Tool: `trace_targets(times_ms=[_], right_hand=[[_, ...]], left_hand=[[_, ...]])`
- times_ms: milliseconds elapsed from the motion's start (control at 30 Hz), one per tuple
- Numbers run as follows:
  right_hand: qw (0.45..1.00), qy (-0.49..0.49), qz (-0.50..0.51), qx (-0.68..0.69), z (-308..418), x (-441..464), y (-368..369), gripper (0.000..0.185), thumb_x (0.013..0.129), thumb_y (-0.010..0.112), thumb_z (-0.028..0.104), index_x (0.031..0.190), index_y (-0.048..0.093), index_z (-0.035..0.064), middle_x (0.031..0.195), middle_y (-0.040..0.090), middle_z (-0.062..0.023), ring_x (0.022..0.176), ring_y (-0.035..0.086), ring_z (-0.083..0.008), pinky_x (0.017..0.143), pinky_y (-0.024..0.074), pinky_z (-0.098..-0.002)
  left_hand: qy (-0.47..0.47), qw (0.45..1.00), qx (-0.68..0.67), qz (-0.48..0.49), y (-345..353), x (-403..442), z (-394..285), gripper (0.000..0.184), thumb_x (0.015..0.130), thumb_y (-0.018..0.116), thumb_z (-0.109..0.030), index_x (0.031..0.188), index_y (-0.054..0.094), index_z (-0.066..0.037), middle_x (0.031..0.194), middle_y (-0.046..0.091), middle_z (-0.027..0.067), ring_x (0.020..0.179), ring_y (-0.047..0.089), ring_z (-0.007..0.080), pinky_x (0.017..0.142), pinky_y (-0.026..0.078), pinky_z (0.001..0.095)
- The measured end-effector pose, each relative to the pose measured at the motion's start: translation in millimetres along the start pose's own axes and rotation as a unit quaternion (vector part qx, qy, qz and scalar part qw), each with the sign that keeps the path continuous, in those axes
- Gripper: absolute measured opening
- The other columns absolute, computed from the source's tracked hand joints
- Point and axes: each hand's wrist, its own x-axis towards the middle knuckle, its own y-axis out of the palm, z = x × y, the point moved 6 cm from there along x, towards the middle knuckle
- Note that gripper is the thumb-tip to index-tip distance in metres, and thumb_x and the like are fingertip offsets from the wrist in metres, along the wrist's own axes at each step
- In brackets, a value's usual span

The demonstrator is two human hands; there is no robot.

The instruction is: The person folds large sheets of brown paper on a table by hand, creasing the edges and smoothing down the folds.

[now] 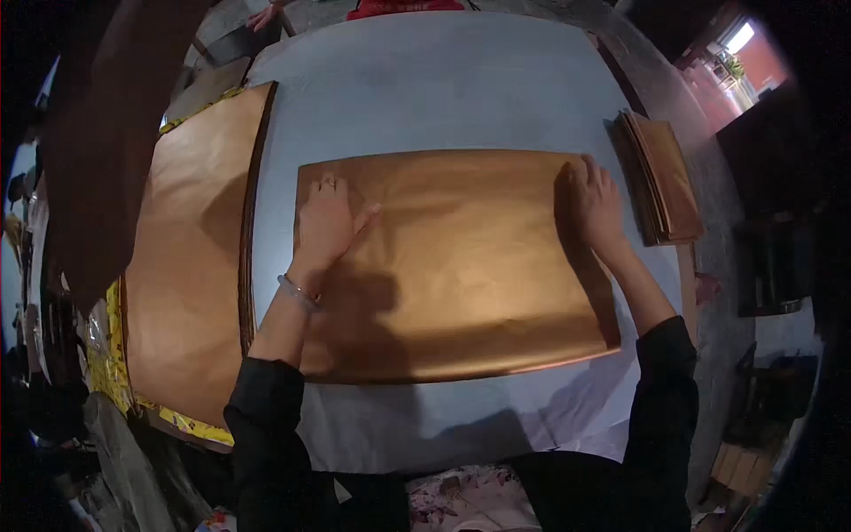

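A large sheet of brown paper (461, 257) with a golden sheen lies in front of me. Its right edge looks raised or curled over, with a dark shadow along it. My left hand (328, 217) rests on the sheet's upper left part, fingers extended and thumb held apart; a ring and a pale bangle show on that arm. At the upper right corner, my right hand (600, 204) has its fingers bent over the paper's edge and seems to grip it. What the fingertips do underneath is hidden.
A tall stack of brown sheets (191, 257) on yellow wrapping stands to the left. Folded brown paper pieces (660, 182) are piled at the right of the pale table (425, 84). Another person's hand (262, 18) shows at the far left, near something red (403, 7).
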Motion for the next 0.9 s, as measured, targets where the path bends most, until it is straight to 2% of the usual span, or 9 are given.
trace_targets(times_ms=[67, 133, 267, 333, 400, 500, 567, 800, 900], right_hand=[[0.997, 0.006, 0.014, 0.081, 32, 25, -5, 0.032, 0.081, 0.05, 0.014, 0.111, 0.052, 0.0049, 0.122, 0.046, -0.0162, 0.106, 0.046, -0.0314, 0.089, 0.0371, -0.0385], [0.951, -0.011, -0.04, 0.307, 95, 52, -34, 0.027, 0.086, 0.045, 0.016, 0.108, 0.054, 0.0028, 0.121, 0.049, -0.0168, 0.104, 0.049, -0.0382, 0.085, 0.0425, -0.0436], [0.912, -0.017, 0.043, 0.408, 211, 84, 2, 0.039, 0.091, 0.037, 0.025, 0.121, 0.045, 0.0015, 0.132, 0.037, -0.0181, 0.12, 0.037, -0.0338, 0.102, 0.028, -0.043], [0.901, -0.001, 0.077, 0.426, 247, 89, 8, 0.043, 0.092, 0.033, 0.028, 0.126, 0.04, 0.0019, 0.137, 0.032, -0.0159, 0.128, 0.028, -0.0295, 0.105, 0.0223, -0.0428], [0.909, 0.005, 0.09, 0.406, 260, 87, 13, 0.045, 0.093, 0.03, 0.03, 0.129, 0.038, 0.003, 0.139, 0.03, -0.0124, 0.131, 0.023, -0.0259, 0.108, 0.0166, -0.0417], [0.96, -0.073, 0.064, 0.262, 238, 72, 11, 0.046, 0.094, 0.028, 0.031, 0.129, 0.037, 0.0031, 0.141, 0.028, -0.0119, 0.131, 0.023, -0.0256, 0.108, 0.0153, -0.0417], [0.948, -0.021, 0.068, 0.311, 201, 65, 17, 0.045, 0.094, 0.03, 0.031, 0.13, 0.037, 0.0036, 0.14, 0.029, -0.0121, 0.131, 0.023, -0.0258, 0.107, 0.016, -0.0423], [0.96, 0.151, 0.134, 0.195, 2, 7, 45, 0.049, 0.095, 0.023, 0.036, 0.135, 0.031, 0.0074, 0.144, 0.023, -0.0089, 0.132, 0.023, -0.0206, 0.108, 0.0144, -0.0399], [0.959, 0.182, 0.13, 0.174, -31, -10, 41, 0.05, 0.095, 0.024, 0.037, 0.135, 0.03, 0.0065, 0.144, 0.021, -0.0091, 0.132, 0.022, -0.0218, 0.108, 0.0153, -0.0413]], left_hand=[[0.01, 0.999, 0.016, -0.029, 1, 1, 1, 0.067, 0.078, 0.053, -0.055, 0.117, 0.047, 0.0, 0.114, 0.048, 0.0186, 0.105, 0.047, 0.0318, 0.074, 0.05, 0.0398], [-0.007, 1.0, 0.012, 0.016, -3, 2, -4, 0.064, 0.078, 0.053, -0.054, 0.123, 0.046, -0.009, 0.118, 0.047, 0.0182, 0.107, 0.046, 0.0314, 0.072, 0.052, 0.0386], [0.005, 1.0, 0.009, 0.014, 0, 5, -2, 0.062, 0.078, 0.056, -0.05, 0.124, 0.045, -0.01, 0.119, 0.046, 0.0172, 0.107, 0.046, 0.0322, 0.073, 0.051, 0.0386], [-0.001, 0.998, -0.014, 0.057, 1, 5, -1, 0.064, 0.082, 0.053, -0.049, 0.128, 0.042, -0.006, 0.12, 0.044, 0.0237, 0.11, 0.042, 0.0373, 0.087, 0.042, 0.0423], [-0.009, 0.997, -0.009, 0.079, 3, 8, -1, 0.063, 0.081, 0.056, -0.047, 0.126, 0.043, -0.005, 0.119, 0.045, 0.025, 0.108, 0.043, 0.0383, 0.087, 0.041, 0.0418], [-0.015, 0.999, -0.011, 0.051, -2, 4, 0, 0.064, 0.08, 0.055, -0.049, 0.126, 0.044, -0.006, 0.119, 0.045, 0.026, 0.109, 0.044, 0.039, 0.089, 0.041, 0.0416], [-0.029, 0.998, 0.018, 0.056, 6, 6, 7, 0.066, 0.077, 0.054, -0.056, 0.128, 0.044, -0.015, 0.124, 0.043, 0.0213, 0.112, 0.044, 0.0336, 0.08, 0.048, 0.0419], [-0.035, 0.998, 0.01, 0.043, 5, 5, 9, 0.069, 0.076, 0.05, -0.061, 0.127, 0.044, -0.014, 0.125, 0.043, 0.0211, 0.112, 0.044, 0.0328, 0.078, 0.049, 0.0416], [-0.035, 0.997, 0.012, 0.063, 4, 5, 8, 0.069, 0.076, 0.05, -0.06, 0.127, 0.044, -0.014, 0.125, 0.043, 0.0212, 0.111, 0.045, 0.0332, 0.078, 0.049, 0.0432]])
